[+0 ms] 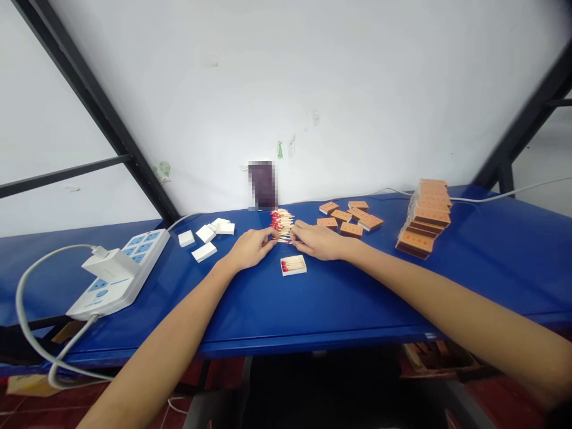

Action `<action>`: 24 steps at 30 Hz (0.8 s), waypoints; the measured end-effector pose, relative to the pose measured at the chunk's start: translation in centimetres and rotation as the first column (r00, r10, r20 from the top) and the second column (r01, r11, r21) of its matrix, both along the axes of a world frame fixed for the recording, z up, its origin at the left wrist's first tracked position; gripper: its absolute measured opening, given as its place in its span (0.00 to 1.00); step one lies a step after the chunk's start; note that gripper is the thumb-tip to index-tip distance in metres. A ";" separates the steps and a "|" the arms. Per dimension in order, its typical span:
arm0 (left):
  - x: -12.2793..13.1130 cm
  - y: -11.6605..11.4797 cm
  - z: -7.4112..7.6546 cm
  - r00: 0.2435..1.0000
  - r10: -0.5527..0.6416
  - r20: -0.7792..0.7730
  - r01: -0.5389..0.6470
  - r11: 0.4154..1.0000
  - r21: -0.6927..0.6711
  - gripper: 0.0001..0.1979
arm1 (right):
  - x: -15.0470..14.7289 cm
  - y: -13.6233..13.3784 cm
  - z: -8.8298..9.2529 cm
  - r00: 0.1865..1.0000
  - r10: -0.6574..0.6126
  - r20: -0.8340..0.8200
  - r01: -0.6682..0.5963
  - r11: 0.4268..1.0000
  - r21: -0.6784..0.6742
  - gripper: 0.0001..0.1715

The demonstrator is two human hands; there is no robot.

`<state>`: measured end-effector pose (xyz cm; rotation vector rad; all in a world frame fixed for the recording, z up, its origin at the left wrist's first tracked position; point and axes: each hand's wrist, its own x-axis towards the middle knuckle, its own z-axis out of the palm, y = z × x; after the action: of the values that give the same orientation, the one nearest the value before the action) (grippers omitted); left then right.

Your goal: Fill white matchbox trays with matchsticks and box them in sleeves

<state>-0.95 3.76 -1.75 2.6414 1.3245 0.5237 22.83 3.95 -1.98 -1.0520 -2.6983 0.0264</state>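
A pile of red-tipped matches point(281, 221) lies on the blue table point(313, 304) near the wall. My left hand point(250, 248) and my right hand point(315, 240) both reach into the near side of the pile, fingers curled and pinching at matches. Just in front of the hands sits an open white matchbox tray point(294, 264) with a few matches in it. Several empty white trays point(206, 239) lie to the left. Loose orange matchbox sleeves point(351, 218) lie to the right of the pile.
A tall stack of orange matchboxes point(424, 217) stands at the right. A white power strip point(118, 273) with a plugged adapter and grey cable lies at the left. A dark blurred object point(262, 185) leans on the white wall. Black metal bars frame both sides.
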 end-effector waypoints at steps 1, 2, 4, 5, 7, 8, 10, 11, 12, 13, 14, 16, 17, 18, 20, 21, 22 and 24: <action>0.0 0.0 0.0 1.000 0.000 0.002 0.000 1.000 -0.002 0.12 | 0.0 0.0 0.0 1.000 0.002 -0.004 -0.002 1.000 -0.008 0.12; 0.0 0.0 0.0 1.000 0.000 0.003 0.000 1.000 -0.005 0.11 | 0.0 0.0 0.1 1.000 0.006 -0.014 -0.006 1.000 -0.022 0.11; 0.0 0.0 0.0 1.000 -0.001 0.009 0.001 1.000 -0.003 0.10 | 0.0 0.1 0.1 0.999 0.011 -0.040 -0.013 0.999 -0.047 0.10; 0.0 0.0 0.0 1.000 -0.001 0.013 0.001 1.000 -0.003 0.09 | 0.0 0.2 0.1 0.999 0.014 -0.047 -0.016 0.998 -0.054 0.10; 0.0 -0.1 0.0 1.000 -0.002 0.021 0.002 1.000 -0.008 0.09 | 0.1 0.2 0.1 0.999 0.017 -0.047 -0.020 0.998 -0.059 0.10; 0.0 -0.1 0.0 1.000 -0.003 0.026 0.003 1.000 -0.011 0.08 | 0.1 0.2 0.1 0.999 0.017 -0.042 -0.020 0.998 -0.056 0.10; 0.0 -0.1 0.1 0.999 -0.006 0.031 0.007 1.000 -0.018 0.09 | 0.0 0.2 0.1 1.000 0.015 -0.025 -0.016 0.999 -0.045 0.10; -0.1 -0.1 0.1 0.999 -0.010 0.035 0.011 1.000 -0.022 0.09 | 0.0 0.1 0.1 1.000 0.014 -0.017 -0.015 0.999 -0.037 0.11; -0.1 -0.1 0.2 0.999 -0.014 0.039 0.015 1.000 -0.025 0.09 | 0.0 0.1 0.1 1.000 0.013 -0.008 -0.014 0.999 -0.030 0.11; -0.1 -0.1 0.3 0.999 -0.017 0.045 0.018 0.999 -0.028 0.10 | -0.1 0.0 0.2 1.000 0.014 0.001 -0.014 1.000 -0.025 0.12; -0.1 -0.1 0.3 0.999 -0.015 0.051 0.017 0.999 -0.029 0.11 | -0.1 -0.1 0.2 1.000 0.014 0.010 -0.013 1.000 -0.024 0.12; -0.3 -0.1 0.5 0.999 -0.001 0.053 0.002 1.000 -0.027 0.14 | -0.1 -0.3 0.4 0.999 0.013 0.030 -0.012 1.000 -0.020 0.12; -0.3 0.0 0.5 0.999 0.012 0.048 -0.011 1.000 -0.025 0.15 | -0.1 -0.4 0.4 0.999 0.011 0.042 -0.011 1.000 -0.017 0.12; -0.4 0.0 0.6 0.999 0.027 0.041 -0.026 0.999 -0.023 0.15 | 0.0 -0.5 0.5 0.999 0.010 0.053 -0.010 1.000 -0.012 0.12; -0.6 0.1 0.7 0.998 0.048 0.028 -0.048 0.999 -0.024 0.14 | -0.1 -0.6 0.5 0.998 0.011 0.060 -0.011 1.000 0.000 0.12; -0.7 0.1 0.7 0.998 0.053 0.024 -0.053 0.998 -0.027 0.13 | -0.1 -0.7 0.5 0.998 0.011 0.055 -0.011 1.000 0.006 0.12; -0.8 0.2 0.7 0.998 0.053 0.021 -0.053 0.998 -0.032 0.12 | -0.2 -0.8 0.5 0.999 0.011 0.043 -0.012 1.000 0.012 0.12; -0.9 0.3 0.7 0.999 0.041 0.013 -0.040 0.998 -0.045 0.11 | -0.5 -0.8 0.5 1.000 0.015 0.014 -0.015 1.000 0.018 0.11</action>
<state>-1.85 4.03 -1.04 2.5752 1.3722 0.5099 22.37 3.16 -1.52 -1.0303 -2.7137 -0.0021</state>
